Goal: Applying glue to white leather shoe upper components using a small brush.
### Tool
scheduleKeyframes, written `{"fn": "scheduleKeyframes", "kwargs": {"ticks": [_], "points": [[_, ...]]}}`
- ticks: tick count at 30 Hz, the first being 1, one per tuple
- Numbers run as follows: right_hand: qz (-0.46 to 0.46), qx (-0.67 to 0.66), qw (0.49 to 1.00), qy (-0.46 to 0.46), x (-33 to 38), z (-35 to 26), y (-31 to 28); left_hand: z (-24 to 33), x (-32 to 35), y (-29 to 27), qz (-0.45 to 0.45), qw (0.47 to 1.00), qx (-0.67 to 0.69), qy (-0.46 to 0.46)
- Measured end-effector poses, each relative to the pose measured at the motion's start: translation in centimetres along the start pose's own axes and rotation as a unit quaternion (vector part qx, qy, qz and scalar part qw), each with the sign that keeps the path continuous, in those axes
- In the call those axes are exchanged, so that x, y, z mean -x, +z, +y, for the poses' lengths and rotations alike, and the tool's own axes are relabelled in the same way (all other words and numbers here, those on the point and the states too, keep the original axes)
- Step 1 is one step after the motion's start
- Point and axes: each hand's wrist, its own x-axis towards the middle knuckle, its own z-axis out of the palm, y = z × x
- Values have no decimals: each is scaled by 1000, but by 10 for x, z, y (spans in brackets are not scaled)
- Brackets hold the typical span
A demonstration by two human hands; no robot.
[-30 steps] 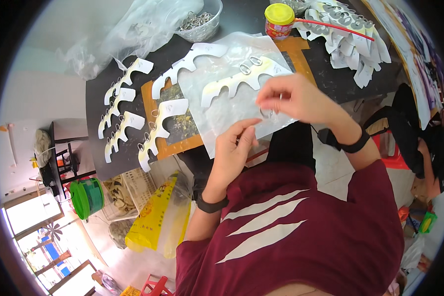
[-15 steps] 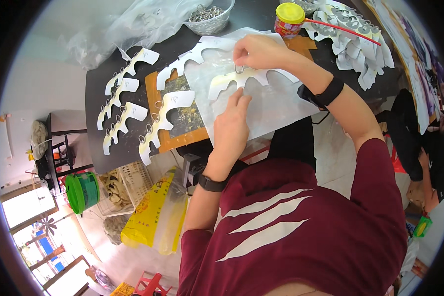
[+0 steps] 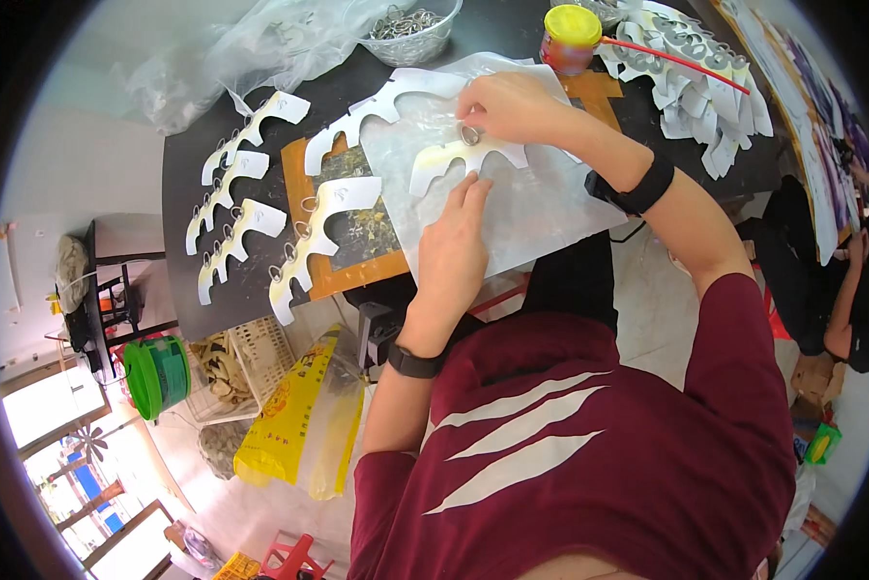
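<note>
left hand (image 3: 454, 246) lay spread flat, pinning the white card cutout (image 3: 468, 155) to the surface (image 3: 260, 280) while right hand (image 3: 512, 104) pinched a metal ring (image 3: 469, 134) onto it.

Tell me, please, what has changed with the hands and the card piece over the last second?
The right hand has moved from near the body out over the white card cutout and now pinches a metal ring there. The left hand has slid forward to press the cutout flat. The finished cutouts stayed put.
</note>
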Motion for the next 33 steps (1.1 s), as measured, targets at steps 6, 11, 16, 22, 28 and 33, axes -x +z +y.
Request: {"fn": "scheduleKeyframes", "kwargs": {"ticks": [6, 11, 16, 22, 28, 33], "points": [[11, 34, 999, -22, 16, -7, 3, -2, 0, 0, 0, 1000, -14, 16], [8, 44, 999, -30, 18, -9, -3, 1, 0, 0, -2, 1000, -17, 14], [111, -177, 978, 16, 38, -10, -57, 11, 3, 2, 41, 999, 20, 29], [254, -475, 838, 89, 127, 2, -86, 68, 10, 19, -27, 981, 127, 148], [297, -648, 692, 112, 207, 22, -70, 112, 29, 68, -160, 931, 166, 284], [404, -665, 616, 124, 253, 43, -66, 130, 37, 95, -200, 898, 180, 347]]}}
